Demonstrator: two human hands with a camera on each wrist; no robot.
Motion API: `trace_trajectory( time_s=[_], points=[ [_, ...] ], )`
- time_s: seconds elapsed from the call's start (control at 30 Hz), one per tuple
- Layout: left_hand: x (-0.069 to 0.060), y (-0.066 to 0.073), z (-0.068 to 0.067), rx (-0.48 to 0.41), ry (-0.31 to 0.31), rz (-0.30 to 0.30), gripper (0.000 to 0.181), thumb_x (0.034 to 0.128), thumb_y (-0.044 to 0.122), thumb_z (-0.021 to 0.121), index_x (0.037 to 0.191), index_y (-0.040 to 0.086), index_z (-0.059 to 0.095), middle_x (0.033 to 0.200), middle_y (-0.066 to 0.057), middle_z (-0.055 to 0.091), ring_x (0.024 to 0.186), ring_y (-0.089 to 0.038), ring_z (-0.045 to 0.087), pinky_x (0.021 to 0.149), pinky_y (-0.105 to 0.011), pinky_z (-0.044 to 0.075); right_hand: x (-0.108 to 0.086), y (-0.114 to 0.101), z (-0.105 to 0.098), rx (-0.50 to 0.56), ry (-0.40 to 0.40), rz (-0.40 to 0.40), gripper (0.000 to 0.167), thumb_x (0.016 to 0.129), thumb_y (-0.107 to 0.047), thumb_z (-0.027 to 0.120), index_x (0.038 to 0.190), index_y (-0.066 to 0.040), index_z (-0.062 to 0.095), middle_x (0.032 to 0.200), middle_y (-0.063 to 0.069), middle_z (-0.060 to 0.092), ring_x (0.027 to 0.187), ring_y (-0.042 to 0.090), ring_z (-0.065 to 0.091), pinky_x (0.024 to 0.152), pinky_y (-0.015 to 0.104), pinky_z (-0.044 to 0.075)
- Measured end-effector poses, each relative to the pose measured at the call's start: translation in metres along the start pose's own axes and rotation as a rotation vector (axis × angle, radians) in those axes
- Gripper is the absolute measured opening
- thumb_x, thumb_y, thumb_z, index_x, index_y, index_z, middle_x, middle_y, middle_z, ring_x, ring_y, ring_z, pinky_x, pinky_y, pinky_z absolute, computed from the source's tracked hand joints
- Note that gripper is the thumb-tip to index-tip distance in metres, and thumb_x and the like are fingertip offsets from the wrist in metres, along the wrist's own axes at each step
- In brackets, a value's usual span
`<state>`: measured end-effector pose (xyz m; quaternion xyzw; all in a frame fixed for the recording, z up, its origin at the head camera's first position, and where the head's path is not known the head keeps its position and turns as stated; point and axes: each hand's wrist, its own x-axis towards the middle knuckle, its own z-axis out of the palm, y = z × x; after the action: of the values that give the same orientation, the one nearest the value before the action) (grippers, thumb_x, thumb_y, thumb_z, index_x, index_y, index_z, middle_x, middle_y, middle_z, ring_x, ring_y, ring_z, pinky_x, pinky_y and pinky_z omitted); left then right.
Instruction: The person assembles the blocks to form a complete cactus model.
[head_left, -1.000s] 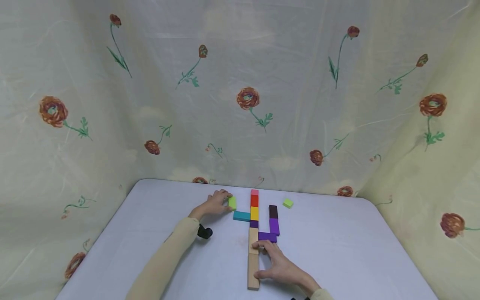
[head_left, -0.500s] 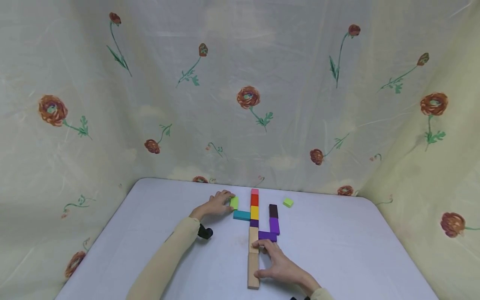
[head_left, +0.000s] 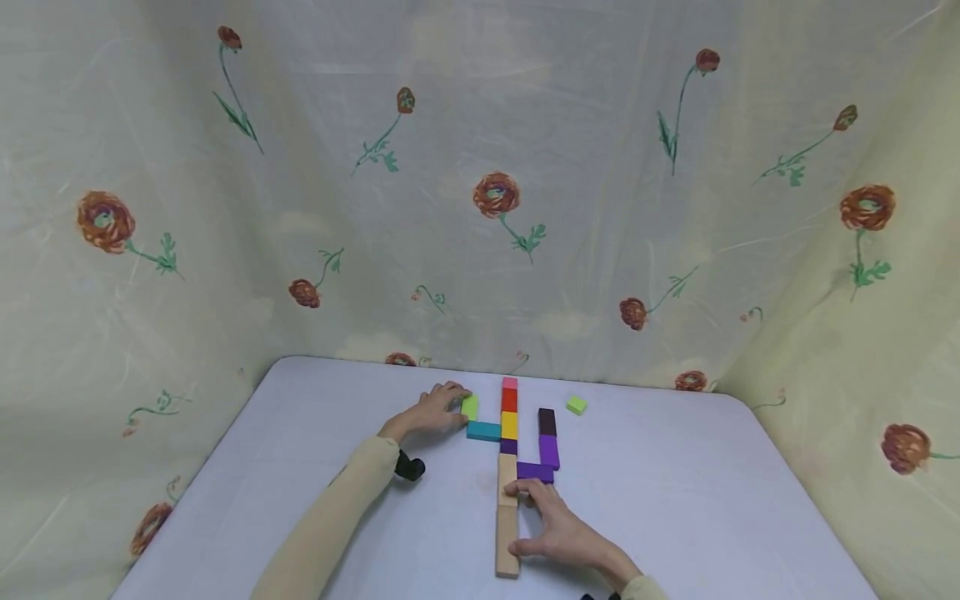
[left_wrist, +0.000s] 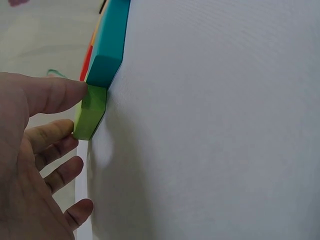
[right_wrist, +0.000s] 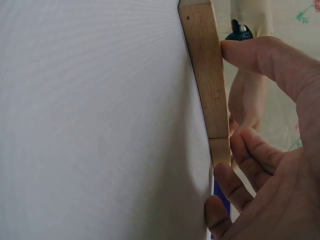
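My left hand [head_left: 432, 408] pinches a light green block [head_left: 469, 407] between thumb and index finger, its other fingers loosely bent. In the left wrist view, this green block [left_wrist: 90, 112] meets the end of a teal block [left_wrist: 111, 45]. The teal block [head_left: 483, 431] juts left from a column of pink, red, yellow [head_left: 509, 425] and dark purple blocks. Two plain wooden blocks [head_left: 507, 542] carry the column toward me. Over them lies my right hand [head_left: 558, 529], spread: its thumb touches the nearer block [right_wrist: 206, 75], while a fingertip rests on the farther one.
Right of the column, a purple block [head_left: 535, 472] lies sideways, with a violet block [head_left: 549, 452] and a dark brown block [head_left: 547, 422] running away from it. A small green block [head_left: 576, 405] lies alone farther back. Flowered cloth [head_left: 495, 275] hangs behind the white table [head_left: 675, 500].
The left hand has slid the green block a little to the right, to the left end of the teal block. My right hand has stayed put on the wooden blocks.
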<state>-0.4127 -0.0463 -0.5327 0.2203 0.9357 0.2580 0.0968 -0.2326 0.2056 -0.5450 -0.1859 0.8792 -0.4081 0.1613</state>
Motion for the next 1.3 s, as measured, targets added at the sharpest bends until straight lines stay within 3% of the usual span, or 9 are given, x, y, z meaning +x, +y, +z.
trace_trajectory(
  time_s=[0.57,0.93,1.13,1.3],
  points=[
    [0.0011,-0.0027,0.0013,0.007,0.017,0.032,0.051,0.0911,0.029,0.063,0.138,0.012,0.051,0.145,-0.012,0.044,0.132,-0.032,0.037,0.108,-0.061,0.027,-0.0012,-0.0026,-0.0002,0.001,-0.002,0.001,0.07,0.075,-0.039,0.08,0.133,-0.023,0.044,0.135,0.001,0.043,0.125,0.026,0.037,0.105,0.058,0.031],
    [0.0027,-0.0061,0.0033,-0.033,0.014,0.039,0.059,0.0906,0.032,0.062,0.142,0.011,0.045,0.149,-0.013,0.037,0.135,-0.032,0.034,0.111,-0.058,0.027,-0.001,-0.0047,0.0,0.001,-0.005,0.005,0.067,0.076,-0.039,0.079,0.132,-0.024,0.045,0.134,0.001,0.043,0.126,0.027,0.038,0.105,0.058,0.032],
    [0.0005,-0.006,0.0019,-0.05,0.05,0.048,0.059,0.0913,0.038,0.061,0.143,0.013,0.046,0.149,-0.011,0.038,0.134,-0.03,0.037,0.111,-0.056,0.028,-0.0003,-0.0062,-0.0014,0.001,0.034,-0.001,0.064,0.077,-0.043,0.078,0.13,-0.024,0.047,0.13,-0.002,0.046,0.124,0.025,0.041,0.104,0.057,0.035],
    [-0.0064,0.0026,0.0004,-0.074,0.077,0.064,0.057,0.0905,0.037,0.064,0.141,0.016,0.048,0.149,-0.008,0.041,0.136,-0.029,0.037,0.112,-0.058,0.024,-0.0019,-0.0074,-0.004,-0.01,0.084,-0.019,0.061,0.079,-0.043,0.077,0.13,-0.025,0.048,0.128,-0.005,0.049,0.119,0.022,0.042,0.1,0.055,0.037]
  ],
)
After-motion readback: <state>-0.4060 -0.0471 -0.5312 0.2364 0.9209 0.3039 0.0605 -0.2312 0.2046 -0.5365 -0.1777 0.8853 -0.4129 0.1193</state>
